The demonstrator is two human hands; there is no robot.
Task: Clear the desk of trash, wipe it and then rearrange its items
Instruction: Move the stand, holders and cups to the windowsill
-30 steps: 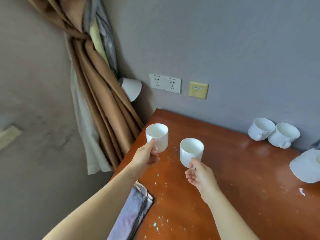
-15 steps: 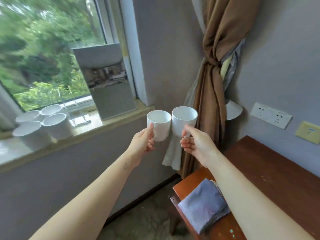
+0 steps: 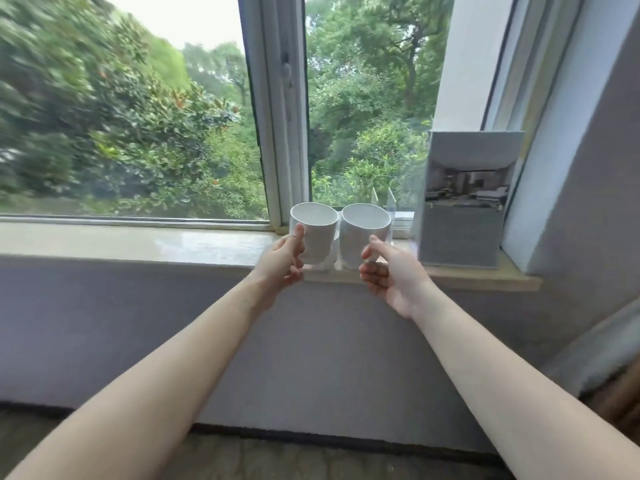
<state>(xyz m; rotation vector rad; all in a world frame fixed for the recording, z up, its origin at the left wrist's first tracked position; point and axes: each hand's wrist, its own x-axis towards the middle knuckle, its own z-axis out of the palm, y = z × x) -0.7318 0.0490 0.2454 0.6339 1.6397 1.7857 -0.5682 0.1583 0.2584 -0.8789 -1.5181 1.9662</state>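
Two white cups are side by side at the window sill (image 3: pixel 207 245). My left hand (image 3: pixel 282 261) grips the left cup (image 3: pixel 317 237) by its handle side, thumb up along the wall. My right hand (image 3: pixel 389 275) holds the right cup (image 3: pixel 360 239) the same way, with its lower fingers loosely curled below. Both cups sit low over the sill's front part; whether their bases touch it I cannot tell. The desk is out of view.
A clear stand with a grey printed card (image 3: pixel 464 202) stands on the sill right of the cups. A small white stack (image 3: pixel 403 225) lies behind them. The window frame post (image 3: pixel 287 116) rises behind the left cup. Grey wall below the sill.
I have turned left from the desk to the window. Both cups travelled with my hands from beside the curtain to the sill, and now sit touching each other.
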